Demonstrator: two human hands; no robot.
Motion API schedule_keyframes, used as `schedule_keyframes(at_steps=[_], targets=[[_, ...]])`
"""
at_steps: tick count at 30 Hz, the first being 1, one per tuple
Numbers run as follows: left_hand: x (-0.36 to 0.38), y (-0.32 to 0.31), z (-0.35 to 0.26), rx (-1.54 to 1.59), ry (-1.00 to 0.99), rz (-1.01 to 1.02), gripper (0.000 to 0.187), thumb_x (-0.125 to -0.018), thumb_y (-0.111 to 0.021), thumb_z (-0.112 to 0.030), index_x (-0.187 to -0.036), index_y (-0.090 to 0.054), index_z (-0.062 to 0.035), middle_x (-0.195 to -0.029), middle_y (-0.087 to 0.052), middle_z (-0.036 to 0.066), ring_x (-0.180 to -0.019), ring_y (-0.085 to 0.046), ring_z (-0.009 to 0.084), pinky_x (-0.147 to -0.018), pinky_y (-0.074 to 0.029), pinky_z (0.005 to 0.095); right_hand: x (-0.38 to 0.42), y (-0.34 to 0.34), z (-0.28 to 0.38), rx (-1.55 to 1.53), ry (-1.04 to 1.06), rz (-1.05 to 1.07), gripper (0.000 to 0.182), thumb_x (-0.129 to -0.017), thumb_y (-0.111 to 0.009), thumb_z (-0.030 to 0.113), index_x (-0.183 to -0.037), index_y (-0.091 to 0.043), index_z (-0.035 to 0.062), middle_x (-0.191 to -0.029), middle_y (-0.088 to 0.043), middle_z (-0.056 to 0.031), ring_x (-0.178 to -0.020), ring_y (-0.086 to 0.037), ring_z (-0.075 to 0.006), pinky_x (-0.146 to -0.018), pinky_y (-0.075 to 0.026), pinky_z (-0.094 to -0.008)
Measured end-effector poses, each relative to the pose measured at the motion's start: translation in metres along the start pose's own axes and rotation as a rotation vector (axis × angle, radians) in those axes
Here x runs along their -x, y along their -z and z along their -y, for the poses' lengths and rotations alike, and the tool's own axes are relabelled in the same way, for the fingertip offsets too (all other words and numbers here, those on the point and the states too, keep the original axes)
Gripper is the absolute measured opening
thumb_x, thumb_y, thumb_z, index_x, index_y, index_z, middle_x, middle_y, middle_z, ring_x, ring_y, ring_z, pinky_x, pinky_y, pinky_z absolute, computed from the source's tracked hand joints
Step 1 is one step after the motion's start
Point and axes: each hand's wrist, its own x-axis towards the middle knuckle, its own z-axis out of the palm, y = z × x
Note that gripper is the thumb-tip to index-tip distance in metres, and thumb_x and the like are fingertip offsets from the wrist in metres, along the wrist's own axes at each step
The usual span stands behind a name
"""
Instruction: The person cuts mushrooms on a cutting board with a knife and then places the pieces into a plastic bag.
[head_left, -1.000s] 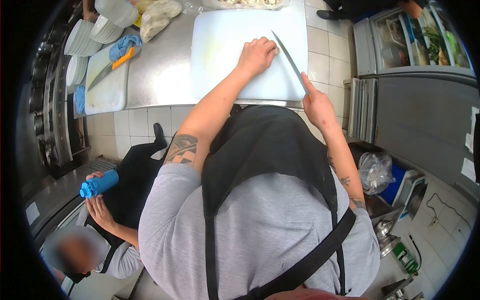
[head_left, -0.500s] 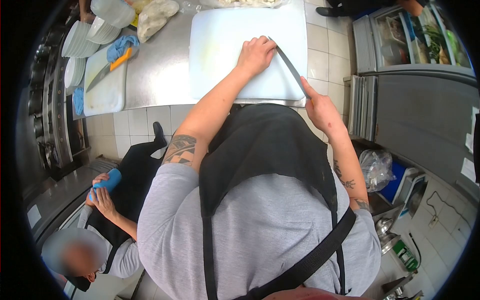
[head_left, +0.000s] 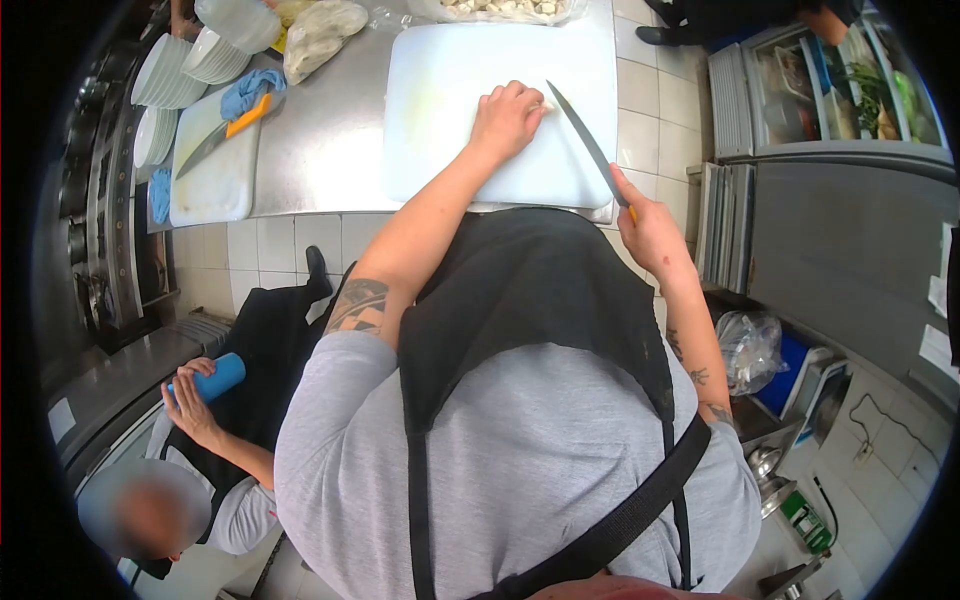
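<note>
My left hand (head_left: 507, 122) rests on a white cutting board (head_left: 430, 150), its fingers curled over a small pale piece (head_left: 545, 108) that peeks out at the fingertips. My right hand (head_left: 652, 228) is closed round the orange handle of a long knife (head_left: 588, 138). The blade points up and left over the board's right part, its tip a little to the right of my left fingers and apart from them. Beyond the board's far edge lies a clear bag of pale chopped pieces (head_left: 500, 9).
At left, a second board (head_left: 225, 190) holds an orange-handled knife (head_left: 245, 118) and blue cloth (head_left: 250, 93), near stacked white bowls (head_left: 168, 72) and a bagged pale food (head_left: 322, 38). A co-worker (head_left: 235, 430) at lower left holds a blue cylinder (head_left: 222, 376).
The knife blade has moved away from my left fingers, opening a gap, and my right hand is slightly lower. The co-worker's hands and blue cylinder have shifted. The view has moved slightly.
</note>
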Motion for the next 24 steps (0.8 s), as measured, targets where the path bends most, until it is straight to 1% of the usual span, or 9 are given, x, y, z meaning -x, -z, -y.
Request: schedule_keyframes(at_steps=[3, 6, 9, 15, 18, 24], targets=[[0.009, 0.004, 0.003, 0.046, 0.026, -0.023, 0.017, -0.092, -0.074, -0.020, -0.108, -0.070, -0.0142, -0.107, -0.067, 0.004, -0.101, -0.064, 0.0292, -0.087, -0.049, 0.0444, -0.001, -0.003, 0.002, -0.007, 0.016, -0.031, 0.070, -0.094, -0.054, 0.005, -0.159, -0.043, 0.0290, -0.095, -0.072, -0.0279, -0.090, -0.069, -0.0461, -0.084, -0.054, -0.0549], [0.019, 0.009, 0.010, 0.094, -0.010, -0.024, 0.018, -0.093, -0.073, -0.022, -0.108, -0.069, -0.0131, -0.111, -0.066, 0.004, -0.104, -0.063, 0.0290, -0.091, -0.047, 0.0451, -0.002, -0.003, 0.008, -0.010, 0.033, -0.030, 0.070, -0.094, -0.054, 0.005, -0.159, -0.044, 0.0294, -0.093, -0.071, -0.0273, -0.088, -0.069, -0.0454, -0.082, -0.054, -0.0547], [0.023, 0.008, 0.014, 0.132, -0.022, -0.067, 0.016, -0.093, -0.071, -0.018, -0.109, -0.068, -0.0129, -0.111, -0.066, 0.004, -0.105, -0.062, 0.0285, -0.090, -0.046, 0.0448, -0.001, -0.006, 0.010, -0.008, 0.077, -0.033, 0.069, -0.094, -0.054, 0.005, -0.158, -0.045, 0.0285, -0.091, -0.071, -0.0269, -0.086, -0.069, -0.0449, -0.081, -0.054, -0.0544], [0.021, 0.006, 0.011, 0.099, -0.020, -0.101, 0.015, -0.091, -0.067, -0.010, -0.106, -0.067, -0.0127, -0.106, -0.064, 0.004, -0.100, -0.062, 0.0284, -0.086, -0.046, 0.0442, -0.003, -0.003, 0.014, 0.018, 0.096, 0.019, 0.068, -0.094, -0.055, 0.005, -0.158, -0.046, 0.0258, -0.088, -0.070, -0.0276, -0.084, -0.068, -0.0456, -0.080, -0.054, -0.0547], [0.019, 0.006, 0.011, 0.099, -0.016, -0.113, 0.015, -0.091, -0.067, -0.010, -0.105, -0.067, -0.0128, -0.103, -0.063, 0.004, -0.098, -0.062, 0.0279, -0.085, -0.046, 0.0439, -0.003, -0.002, 0.016, 0.025, 0.111, 0.022, 0.068, -0.093, -0.054, 0.004, -0.158, -0.046, 0.0253, -0.087, -0.070, -0.0280, -0.083, -0.068, -0.0460, -0.080, -0.054, -0.0548], [0.017, 0.004, 0.013, 0.080, -0.046, -0.126, 0.018, -0.089, -0.068, -0.009, -0.106, -0.068, -0.0141, -0.104, -0.062, 0.004, -0.099, -0.061, 0.0279, -0.084, -0.046, 0.0439, -0.005, -0.003, 0.015, 0.025, 0.112, 0.025, 0.069, -0.093, -0.054, 0.003, -0.158, -0.046, 0.0255, -0.087, -0.070, -0.0284, -0.084, -0.068, -0.0463, -0.080, -0.054, -0.0550]])
